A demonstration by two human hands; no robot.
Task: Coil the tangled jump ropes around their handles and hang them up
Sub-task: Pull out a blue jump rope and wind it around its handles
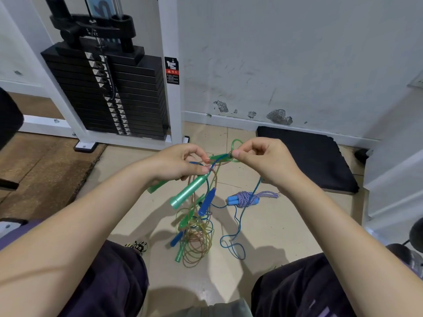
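A tangle of thin jump ropes hangs between my hands above the tiled floor. My left hand (180, 164) grips green handles (188, 191) together with several rope strands. My right hand (261, 160) pinches a green rope loop (235, 143) at the top of the knot. A blue handle (207, 202) dangles below, and more blue and green handles hang in the coils (196, 241) that reach the floor. A blue rope (233, 243) trails to the right. A purple-white braided rope (247, 199), wound around light-blue handles, lies on the floor.
A white-framed weight machine with a black plate stack (114, 94) stands at the back left. A black mat (309, 156) lies against the scuffed wall on the right. My knees frame the floor at the bottom. A small spider toy (137, 245) rests by my left knee.
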